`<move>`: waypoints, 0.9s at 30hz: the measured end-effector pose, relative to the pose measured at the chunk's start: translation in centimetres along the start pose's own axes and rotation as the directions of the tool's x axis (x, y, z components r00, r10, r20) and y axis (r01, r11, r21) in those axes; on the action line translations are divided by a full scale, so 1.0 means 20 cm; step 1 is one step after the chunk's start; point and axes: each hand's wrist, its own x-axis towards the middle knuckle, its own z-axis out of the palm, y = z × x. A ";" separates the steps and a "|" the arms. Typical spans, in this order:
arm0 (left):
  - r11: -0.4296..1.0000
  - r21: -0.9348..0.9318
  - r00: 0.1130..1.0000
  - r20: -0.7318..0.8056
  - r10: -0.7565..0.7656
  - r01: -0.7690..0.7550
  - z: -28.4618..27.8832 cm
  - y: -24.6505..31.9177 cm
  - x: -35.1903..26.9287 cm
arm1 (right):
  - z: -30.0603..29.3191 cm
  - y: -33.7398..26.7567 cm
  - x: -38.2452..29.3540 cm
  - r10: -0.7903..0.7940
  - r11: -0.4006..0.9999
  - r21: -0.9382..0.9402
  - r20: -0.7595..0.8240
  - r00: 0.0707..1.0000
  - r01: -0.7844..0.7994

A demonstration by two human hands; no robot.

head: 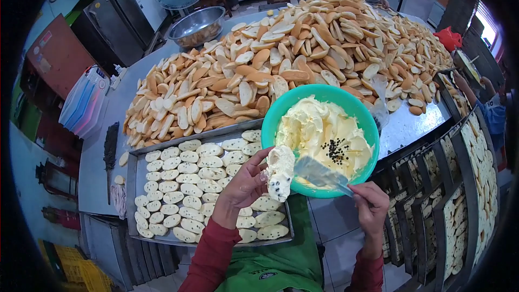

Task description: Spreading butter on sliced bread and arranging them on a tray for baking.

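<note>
My left hand [246, 180] holds a slice of bread [280, 172] thickly coated with pale cream, with several dark chips near its lower end. My right hand [371, 207] grips the handle of a flat spreading spatula [322, 175]; its cream-smeared blade lies over the near edge of the cream. A green plastic bowl [371, 129] holds the pale yellow cream [312, 125] and a small heap of dark chips [335, 151]. Left of the bowl, a metal tray [131, 186] carries rows of coated slices dotted with chips [211, 172].
A large pile of bread slices [251, 77] covers much of the metal table [97, 162]. Filled trays stand in a rack [434, 211] at right. A metal bowl [198, 26], a dark brush [110, 146] and plastic boxes [85, 101] are at left. Other people work across and at right.
</note>
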 end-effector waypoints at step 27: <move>0.998 0.054 0.999 -0.041 -0.028 0.030 0.01 0.00 0.02 | 0.10 0.06 0.01 0.132 0.985 -0.099 -0.082 0.988 -0.140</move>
